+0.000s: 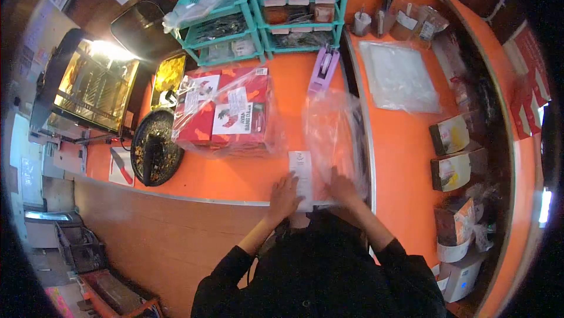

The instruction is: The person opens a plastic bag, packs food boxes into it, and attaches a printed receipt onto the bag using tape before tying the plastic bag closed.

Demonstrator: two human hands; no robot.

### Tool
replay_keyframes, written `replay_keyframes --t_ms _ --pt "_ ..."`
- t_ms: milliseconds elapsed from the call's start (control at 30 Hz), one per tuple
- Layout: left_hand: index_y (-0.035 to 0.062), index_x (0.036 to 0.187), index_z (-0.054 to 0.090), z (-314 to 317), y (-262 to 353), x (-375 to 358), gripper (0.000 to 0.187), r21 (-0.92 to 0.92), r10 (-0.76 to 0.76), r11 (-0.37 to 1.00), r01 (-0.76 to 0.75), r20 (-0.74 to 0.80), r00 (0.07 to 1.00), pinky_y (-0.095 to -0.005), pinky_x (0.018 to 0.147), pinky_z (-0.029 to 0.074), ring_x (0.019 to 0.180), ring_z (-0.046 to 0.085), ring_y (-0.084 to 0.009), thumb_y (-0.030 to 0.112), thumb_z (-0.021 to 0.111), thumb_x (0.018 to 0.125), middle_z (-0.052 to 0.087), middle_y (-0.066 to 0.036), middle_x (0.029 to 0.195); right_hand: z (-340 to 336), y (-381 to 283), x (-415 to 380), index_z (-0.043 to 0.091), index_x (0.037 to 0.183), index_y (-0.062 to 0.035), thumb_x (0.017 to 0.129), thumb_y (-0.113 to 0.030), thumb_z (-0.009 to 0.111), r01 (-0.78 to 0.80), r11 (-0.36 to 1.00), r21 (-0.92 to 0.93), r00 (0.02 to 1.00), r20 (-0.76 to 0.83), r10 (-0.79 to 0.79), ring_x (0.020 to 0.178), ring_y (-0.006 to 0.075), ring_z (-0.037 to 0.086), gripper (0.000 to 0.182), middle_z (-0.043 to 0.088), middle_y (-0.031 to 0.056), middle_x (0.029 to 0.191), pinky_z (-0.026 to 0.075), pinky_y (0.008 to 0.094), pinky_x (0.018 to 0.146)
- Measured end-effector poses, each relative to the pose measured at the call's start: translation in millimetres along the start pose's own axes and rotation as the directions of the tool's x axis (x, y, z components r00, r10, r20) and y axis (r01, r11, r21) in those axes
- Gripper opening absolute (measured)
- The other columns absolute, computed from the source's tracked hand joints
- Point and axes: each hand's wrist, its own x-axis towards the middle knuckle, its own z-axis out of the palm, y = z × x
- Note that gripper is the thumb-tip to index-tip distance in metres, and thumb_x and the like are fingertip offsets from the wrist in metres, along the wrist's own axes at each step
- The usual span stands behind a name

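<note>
Landmark: purple tape dispenser (321,77). On its near side, paper slip (300,161) beside clear bag (330,133). Left hand (285,197) on slip, fingers loosely spread; right hand (343,189) at bag, whether pinching, cannot tell. Apparently positioning slip; next move calls for steadying both.

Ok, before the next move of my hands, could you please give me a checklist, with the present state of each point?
1. Left hand on the long white printed paper slip: ok.
2. Right hand at the near end of the flat, clear plastic bag: ok.
3. Slip's small print readable: not ok, too small here.
4. Slip lying over the bag's edge, or only beside it: cannot tell.
5. Purple tape dispenser near the bag's far end: ok.
6. Red-handled knife away from both hands: ok.
</note>
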Motion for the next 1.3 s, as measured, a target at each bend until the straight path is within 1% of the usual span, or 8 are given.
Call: replay_keyframes --t_ms 300,567,667,833,1000,1067,1167,1300 --pt "0.0043 0.141 0.027 -16 5 49 0.077 0.107 -0.106 0.99 0.097 0.078 0.991 -0.0504 0.095 0.034 0.122 0.037 -0.0402 0.021 0.064 0.075 0.031 -0.022 0.14 -33 -19 -21 0.051 0.109 0.0112 0.079 -0.062 0.053 0.147 0.989 -0.03 0.852 0.512 -0.111 0.097 0.0401 0.059 0.08 0.058 0.0305 0.105 0.047 0.0476 0.084" --pt "0.0036 0.14 0.029 1 8 78 0.069 -0.045 -0.139 0.989 0.138 -0.019 0.99 -0.0502 0.103 0.03 0.128 0.033 -0.0388 0.004 0.051 0.075 0.03 -0.022 0.142 -185 -63 15 0.06 0.094 -0.0014 0.089 -0.032 0.05 0.491 0.794 0.359 0.859 -0.351 -0.372 0.082 0.0382 0.061 0.033 0.063 0.0206 0.088 0.047 0.046 0.078" --pt "0.0007 0.13 0.04 -15 11 85 0.056 -0.316 -0.264 0.918 0.241 -0.032 0.964 -0.0473 0.1 0.034 0.121 0.039 -0.04 0.002 0.049 0.075 0.04 -0.022 0.132 -208 -74 86 0.058 0.089 -0.004 0.085 -0.021 0.052 0.741 0.664 -0.099 0.295 -0.841 -0.454 0.078 0.036 0.059 0.018 0.062 0.0181 0.084 0.046 0.046 0.074" --pt "-0.0008 0.106 0.049 -75 34 144 0.029 -0.389 -0.313 0.912 0.131 -0.452 0.835 -0.0464 0.083 0.042 0.097 0.051 -0.0393 0.001 0.045 0.078 0.051 -0.021 0.103 -174 -67 126 0.059 0.097 -0.0091 0.088 -0.027 0.05 0.636 0.747 -0.194 0.691 -0.288 -0.663 0.092 0.0367 0.058 0.022 0.062 0.0149 0.1 0.041 0.0467 0.09" --pt "-0.0017 0.102 0.054 -63 23 225 0.021 -0.549 -0.267 0.832 -0.084 -0.527 0.807 -0.0434 0.084 0.042 0.093 0.054 -0.0363 0.01 0.046 0.086 0.054 -0.02 0.101 -73 -6 139 0.057 0.093 -0.0049 0.083 -0.026 0.054 0.368 0.904 -0.218 0.692 -0.585 -0.423 0.088 0.0353 0.061 0.023 0.063 0.019 0.087 0.047 0.0464 0.079" --pt "-0.0018 0.1 0.055 -25 3 255 0.022 -0.708 -0.334 0.702 -0.074 -0.419 0.844 -0.0426 0.085 0.041 0.093 0.055 -0.0346 0.015 0.046 0.089 0.055 -0.019 0.099 -98 -6 123 0.063 0.097 -0.003 0.087 -0.024 0.05 0.095 0.987 0.13 0.995 0.002 -0.096 0.085 0.0389 0.063 0.027 0.063 0.0233 0.1 0.047 0.0515 0.076" --pt "0.0007 0.097 0.058 39 -37 295 0.034 -0.797 -0.442 0.601 0.06 -0.269 0.856 -0.0408 0.085 0.043 0.093 0.057 -0.0277 0.03 0.042 0.094 0.06 -0.014 0.095 -130 2 138 0.06 0.102 -0.0007 0.087 -0.025 0.05 0.314 0.917 0.245 0.948 -0.141 -0.287 0.084 0.0377 0.063 0.03 0.064 0.0228 0.093 0.048 0.0506 0.071" --pt "0.0055 0.103 0.06 62 -39 312 0.052 -0.979 -0.41 -0.124 0.159 0.197 0.891 -0.0375 0.081 0.048 0.085 0.061 -0.0214 0.048 0.032 0.095 0.066 -0.01 0.094 -158 -41 181 0.063 0.088 0.0003 0.086 -0.03 0.054 0.484 0.677 0.555 0.759 -0.651 -0.009 0.077 0.0339 0.063 0.032 0.065 0.0215 0.081 0.048 0.0453 0.072"
